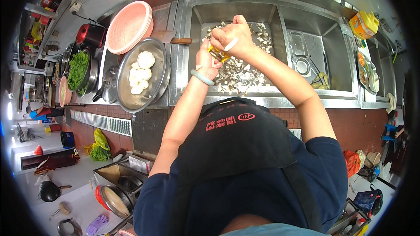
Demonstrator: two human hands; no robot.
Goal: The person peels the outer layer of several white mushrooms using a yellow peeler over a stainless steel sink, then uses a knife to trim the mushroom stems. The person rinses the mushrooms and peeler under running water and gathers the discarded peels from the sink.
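Observation:
Over the left basin of the steel sink (283, 39), my right hand (232, 37) is closed around what looks like a yellow-framed peeler (216, 54) with a metal blade. My left hand (206, 59), palm up with fingers curled, touches the peeler from the left. Whether it also holds a vegetable is hidden. A white sliver (231, 44) clings to the back of my right hand. White and dark brown peelings (242, 73) cover much of the basin floor below. To the left, a metal bowl (126, 97) holds several pale peeled round vegetables (141, 72).
A cleaver with a wooden handle (181, 41) lies between bowl and sink. Stacked pink colanders (128, 28) stand behind the bowl. Green vegetables (93, 79) sit further left. The right basin holds a metal tray (298, 44) and several greenish vegetables (321, 81). A yellow jug (363, 25) stands beyond.

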